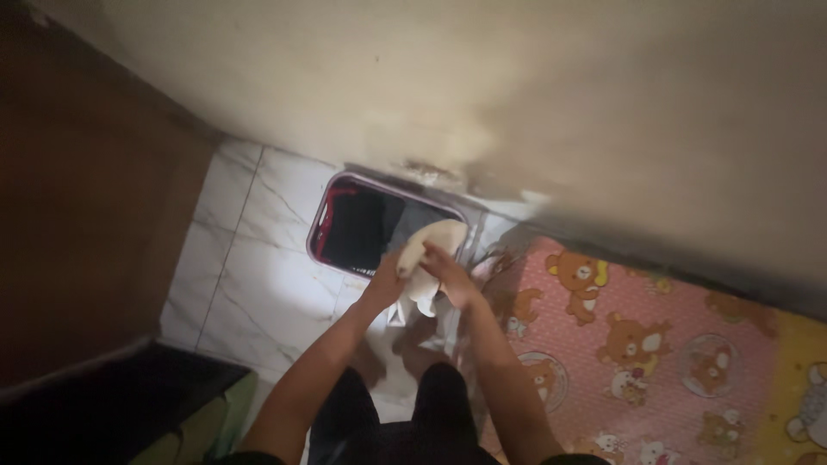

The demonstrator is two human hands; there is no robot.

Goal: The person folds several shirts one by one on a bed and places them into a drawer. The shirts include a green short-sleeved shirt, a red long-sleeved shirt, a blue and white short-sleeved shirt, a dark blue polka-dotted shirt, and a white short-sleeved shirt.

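Dark-clad knees (431, 405) fill the bottom of the view, closest of all, with two bare forearms stretching forward above them. Both hands are on a cream-white cloth (428, 258), and it hangs in the air over the near edge of a pale-rimmed basket (320, 215). Left hand (392, 274) is clenched around the cloth's lower left part, fingers wrapped tight. Right hand (448, 274) grips it from the other side, just beside the left, the two nearly touching. The cloth bunches up above the knuckles and a loose end droops down between the wrists.

Inside the basket it is dark, with something black and a strip of red along the left wall; more I cannot make out. The basket sits on a white marbled tile floor (258, 284), pushed up against a scuffed cream wall (517, 95). To the right, touching the floor's edge, lies a pink mat (637, 344) printed with cartoon bears, a yellow section at its far right. Brown wooden furniture (77, 198) stands along the left.
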